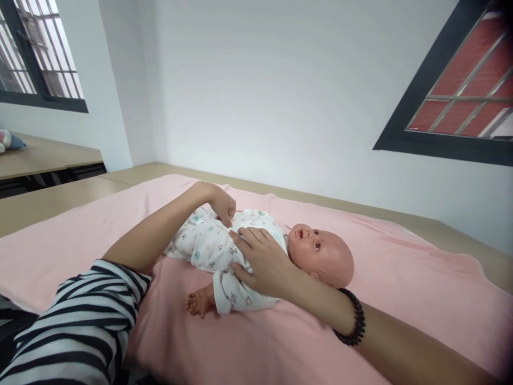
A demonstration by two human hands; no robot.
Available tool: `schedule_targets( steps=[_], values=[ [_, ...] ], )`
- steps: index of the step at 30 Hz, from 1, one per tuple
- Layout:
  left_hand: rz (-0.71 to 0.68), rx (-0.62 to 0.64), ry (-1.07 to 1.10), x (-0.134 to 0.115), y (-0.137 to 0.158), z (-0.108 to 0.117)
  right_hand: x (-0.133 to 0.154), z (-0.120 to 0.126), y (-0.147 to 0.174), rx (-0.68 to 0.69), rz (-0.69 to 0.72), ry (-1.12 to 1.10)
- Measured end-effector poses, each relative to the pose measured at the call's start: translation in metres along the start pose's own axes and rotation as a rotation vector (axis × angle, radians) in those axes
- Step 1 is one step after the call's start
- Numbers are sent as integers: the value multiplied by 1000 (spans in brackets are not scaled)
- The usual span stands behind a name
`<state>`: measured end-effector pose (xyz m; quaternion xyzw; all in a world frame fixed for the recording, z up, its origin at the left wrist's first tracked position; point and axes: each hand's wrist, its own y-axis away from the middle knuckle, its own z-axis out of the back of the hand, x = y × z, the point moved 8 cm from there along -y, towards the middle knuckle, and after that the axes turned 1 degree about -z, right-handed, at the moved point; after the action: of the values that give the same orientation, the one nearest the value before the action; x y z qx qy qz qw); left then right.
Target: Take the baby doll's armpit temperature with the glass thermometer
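Observation:
A baby doll (320, 254) lies on its back on a pink blanket (401, 283), head to the right. It wears a white printed romper (208, 246). My left hand (222, 206) reaches over from the left, its fingers pinched on the romper's front at the chest. My right hand (262, 259) rests flat on the doll's chest and holds the cloth near the same spot. A black bead bracelet (355, 323) circles my right wrist. My left arm has a black-and-white striped sleeve (88, 326).
The blanket covers a wooden table (52, 200) that stands against a white wall. Another table (44, 155) stands at the far left under a barred window (36, 59). A second window (468, 96) is at the upper right.

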<state>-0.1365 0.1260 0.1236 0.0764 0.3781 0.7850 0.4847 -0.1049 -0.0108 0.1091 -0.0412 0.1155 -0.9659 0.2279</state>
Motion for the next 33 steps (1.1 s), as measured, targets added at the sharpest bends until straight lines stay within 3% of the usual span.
schedule_targets(
  steps=[7,15,22,27,31,33],
  values=[
    [109,-20,-68,4,4,1,0,0,2,-31,5,19],
    [78,21,-34,16,3,1,0,-1,3,-33,1,41],
    [27,8,-51,3,4,-2,1,-1,3,-12,4,44],
    [-10,14,-15,5,1,-2,-16,26,-3,122,-56,-132],
    [-82,31,34,10,5,0,-55,66,-1,5,-139,-73],
    [-91,13,40,11,11,3,-76,71,3,43,-180,-38]
  ],
)
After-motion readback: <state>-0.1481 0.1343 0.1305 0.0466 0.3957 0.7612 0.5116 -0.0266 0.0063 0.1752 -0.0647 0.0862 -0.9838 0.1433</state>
